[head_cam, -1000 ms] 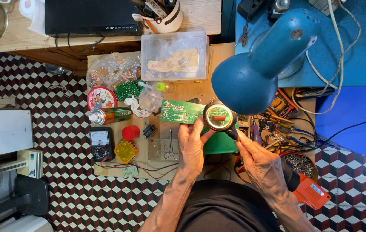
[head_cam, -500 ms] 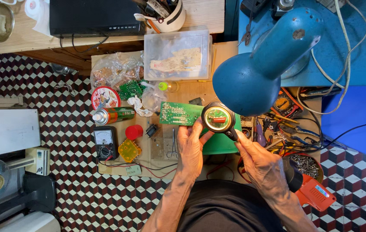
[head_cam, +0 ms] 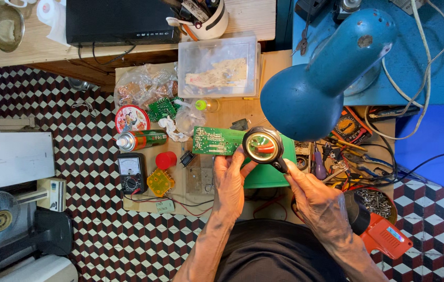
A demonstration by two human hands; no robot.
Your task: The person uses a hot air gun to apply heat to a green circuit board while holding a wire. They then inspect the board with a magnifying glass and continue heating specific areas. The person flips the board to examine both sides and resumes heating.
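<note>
While both hands work close to body, left hand [head_cam: 231, 180] grips edge of green circuit board [head_cam: 217, 141], holding it above wooden tabletop [head_cam: 232, 112]. Right hand [head_cam: 313, 196] closed on handle of round black magnifier [head_cam: 261, 146], lens over board's right end. Analog meter [head_cam: 131, 173], red cap [head_cam: 165, 160], spray can [head_cam: 141, 140] lie left. Blue lamp [head_cam: 310, 96] hangs just beyond magnifier. Clear plastic box [head_cam: 218, 67] farther back.

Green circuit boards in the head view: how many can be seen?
2. One long green circuit board is held by the left hand at the bench centre; a smaller green board lies beside the round tin. Others may be hidden in the clutter.
</note>
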